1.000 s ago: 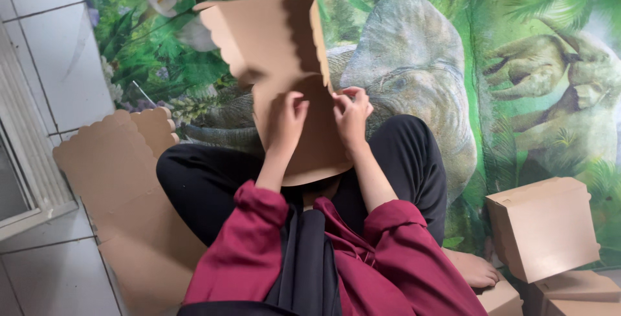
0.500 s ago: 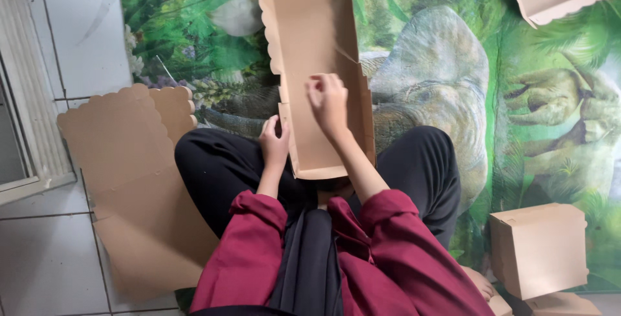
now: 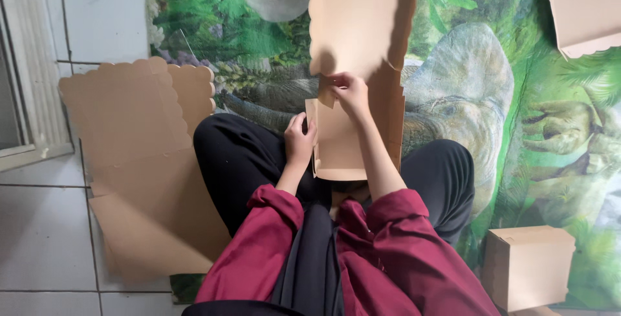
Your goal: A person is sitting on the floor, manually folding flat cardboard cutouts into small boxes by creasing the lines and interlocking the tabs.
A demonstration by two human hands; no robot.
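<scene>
Left hand [image 3: 299, 138] gripping the left edge of a brown cardboard box [image 3: 352, 64] over the lap, right hand [image 3: 349, 91] pinching its small flap, flat cardboard sheets [image 3: 139, 161] left of the hands, folded box [image 3: 527, 265] at lower right

maroon sleeves [image 3: 272, 225], blk trousers [image 3: 239, 154], dark front panel [image 3: 310, 258]

brown cardboard box [image 3: 352, 128] | half-folded, scalloped lid raised | resting on lap | corner flap seemingly untucked
</scene>
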